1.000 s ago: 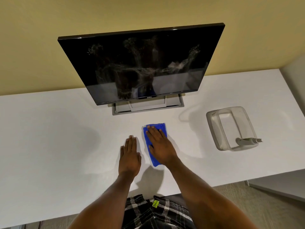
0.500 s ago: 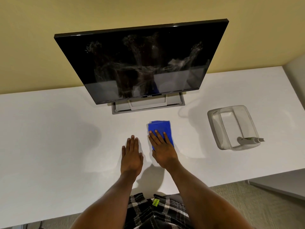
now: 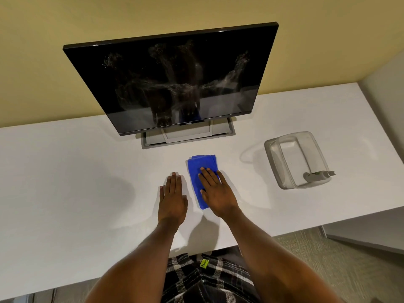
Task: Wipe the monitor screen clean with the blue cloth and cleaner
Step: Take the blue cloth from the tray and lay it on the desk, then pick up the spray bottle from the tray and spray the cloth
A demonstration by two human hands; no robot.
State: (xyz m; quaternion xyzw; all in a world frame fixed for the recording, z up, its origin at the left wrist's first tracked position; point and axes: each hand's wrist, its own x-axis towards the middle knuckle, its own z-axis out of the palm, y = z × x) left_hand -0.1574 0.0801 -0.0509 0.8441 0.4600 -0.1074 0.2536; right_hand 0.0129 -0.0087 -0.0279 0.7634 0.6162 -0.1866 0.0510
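Monitor screen [image 3: 175,84], smeared and standing at the back of the white desk [image 3: 65,182], risks fresh streaks if the folded blue cloth [image 3: 201,167], flat under the right hand [image 3: 216,193] with fingers together, goes up dry, the cleaner bottle [image 3: 317,176] lying untouched in its clear bin [image 3: 273,162], while the left hand [image 3: 172,200] rests flat and empty.

A plain yellow wall [image 3: 65,25] is seen behind a long white surface [image 3: 65,182], which is set against it. At the right end, a pale grey panel [image 3: 384,95] is met. Below the front edge, beige-grey carpet [image 3: 328,259] is visible. Soft shadows are cast on the white top.
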